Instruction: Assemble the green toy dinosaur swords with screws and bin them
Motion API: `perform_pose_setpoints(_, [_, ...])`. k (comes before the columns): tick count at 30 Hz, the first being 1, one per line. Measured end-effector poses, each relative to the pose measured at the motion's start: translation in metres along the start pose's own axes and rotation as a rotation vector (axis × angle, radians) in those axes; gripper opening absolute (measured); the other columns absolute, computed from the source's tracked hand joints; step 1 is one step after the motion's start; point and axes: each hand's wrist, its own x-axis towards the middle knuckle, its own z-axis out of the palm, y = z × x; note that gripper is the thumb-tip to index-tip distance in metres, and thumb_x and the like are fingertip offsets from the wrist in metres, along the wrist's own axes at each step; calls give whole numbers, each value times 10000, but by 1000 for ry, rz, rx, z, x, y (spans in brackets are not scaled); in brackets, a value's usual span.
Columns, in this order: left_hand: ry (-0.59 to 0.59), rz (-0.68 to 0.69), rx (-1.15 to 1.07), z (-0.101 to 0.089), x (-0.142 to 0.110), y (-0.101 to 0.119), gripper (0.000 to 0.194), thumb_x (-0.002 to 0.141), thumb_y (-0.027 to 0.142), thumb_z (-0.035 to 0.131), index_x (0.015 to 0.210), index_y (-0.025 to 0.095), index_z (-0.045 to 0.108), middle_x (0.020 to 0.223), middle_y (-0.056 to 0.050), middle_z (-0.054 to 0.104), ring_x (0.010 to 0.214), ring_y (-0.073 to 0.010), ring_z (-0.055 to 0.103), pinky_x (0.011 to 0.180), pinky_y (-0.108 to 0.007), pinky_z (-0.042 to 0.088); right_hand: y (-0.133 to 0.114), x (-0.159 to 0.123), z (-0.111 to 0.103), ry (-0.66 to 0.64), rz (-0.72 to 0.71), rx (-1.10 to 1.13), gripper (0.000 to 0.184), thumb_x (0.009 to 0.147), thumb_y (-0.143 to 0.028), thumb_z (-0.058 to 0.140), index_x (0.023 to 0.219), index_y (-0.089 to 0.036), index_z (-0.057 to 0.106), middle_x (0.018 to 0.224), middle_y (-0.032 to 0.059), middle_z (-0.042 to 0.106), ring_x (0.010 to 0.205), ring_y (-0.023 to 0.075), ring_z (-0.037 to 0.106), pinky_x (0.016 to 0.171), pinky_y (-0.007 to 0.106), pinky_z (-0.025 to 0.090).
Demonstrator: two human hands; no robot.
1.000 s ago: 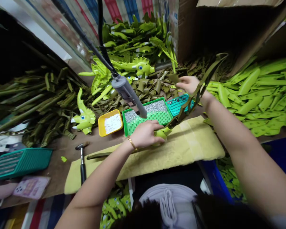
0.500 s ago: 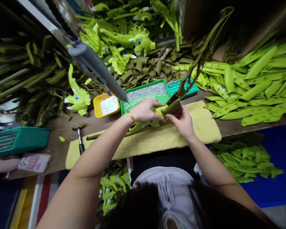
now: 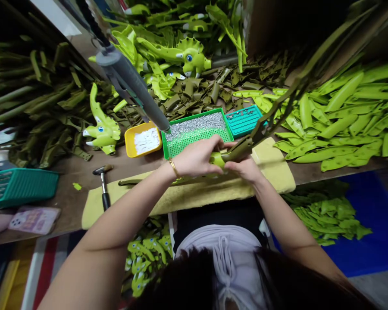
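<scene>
My left hand (image 3: 198,158), with a gold bangle at its wrist, closes round a lime-green plastic dinosaur head (image 3: 217,159), which is mostly hidden by the fingers. From the right, my right hand (image 3: 245,167) grips an olive-green plastic piece (image 3: 242,148) against the head's end. A long olive strip runs up and to the right from this joint. Under both hands lies a yellow cloth (image 3: 271,170). Just beyond them stands a green perforated tray (image 3: 197,142) holding small metal screws or pins.
A grey hanging power screwdriver (image 3: 132,86) points down at the tray. Left of it are a yellow box (image 3: 129,148) of white pieces, a hammer (image 3: 104,185) and a teal basket (image 3: 35,187). Lime-green shells (image 3: 339,129) pile up at right; olive parts (image 3: 194,92) lie behind.
The olive piece has tipped lower to the right, its long strip swinging the same way. My right hand has turned further beneath it, and the dinosaur's eye is now hidden.
</scene>
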Motion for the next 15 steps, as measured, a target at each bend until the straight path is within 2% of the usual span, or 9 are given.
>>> perform_pose_setpoints(2, [75,8,12,1,-9,9,800,634,497,812,1276,158,476,1173,-117,616,1026,-267,600,819,-346,463,-5,-3,4,-34,-73,-15,450,556,-437,849,885,-253,603,918,-4,633,889,185,601,860,369,513])
perform_pose_setpoints(3, [82,19,31,1,-13,12,799,648,540,793,1274,156,480,1180,-127,613,1043,-274,594,832,-354,461,-7,-4,8,-31,-119,-35,390,584,-434,836,850,-251,617,895,-3,623,893,187,597,882,384,508])
perform_pose_setpoints(7, [43,37,75,-4,-25,19,582,776,693,591,986,151,630,908,-87,660,867,-238,613,742,-329,441,-9,-11,26,32,-230,-57,263,672,-457,783,747,-261,624,767,-3,558,774,178,559,876,424,498])
perform_pose_setpoints(11, [79,59,24,-7,-23,21,552,842,683,500,887,153,646,799,-66,659,778,-205,611,696,-305,427,-5,-10,39,98,-213,-37,323,652,-548,756,678,-265,605,692,-3,514,678,166,511,793,412,515])
perform_pose_setpoints(13, [25,63,71,-11,-16,26,542,844,667,503,936,152,648,834,-79,672,800,-222,620,718,-322,439,-1,-8,42,127,-163,-41,349,648,-570,732,677,-253,591,707,5,543,701,170,530,788,399,522])
perform_pose_setpoints(15, [-12,54,138,-15,-6,33,522,843,612,532,1071,150,620,929,-100,681,867,-248,628,763,-344,452,0,-5,38,113,-84,-71,366,692,-591,664,730,-234,596,769,16,601,766,176,567,812,385,526])
